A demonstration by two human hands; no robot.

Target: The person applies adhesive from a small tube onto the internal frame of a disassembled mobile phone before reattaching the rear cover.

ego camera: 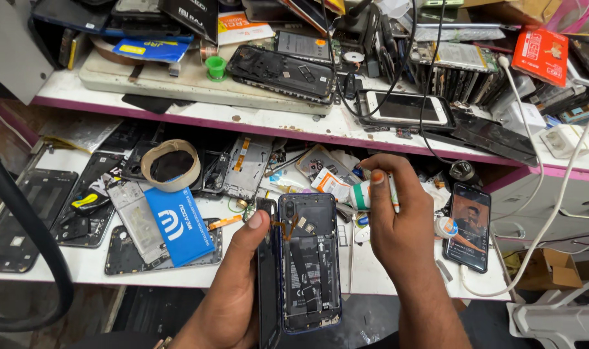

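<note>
Left hand [233, 284] pinches the opened smartphone [309, 271] and its hinged-back cover just below the blue box [180, 225], right hand [391, 213] clamps a glue tube [367, 194]; a slip could likely tear the flex cable [288, 226].

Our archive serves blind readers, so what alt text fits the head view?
A left hand holds an opened phone over a cluttered bench, its back cover hinged aside. The right hand grips a small white tube.

A white workbench [372, 274] carries phone frames [17, 220], a tape roll [172, 165], a blue battery [178, 225] and a lit phone [469, 226].
</note>
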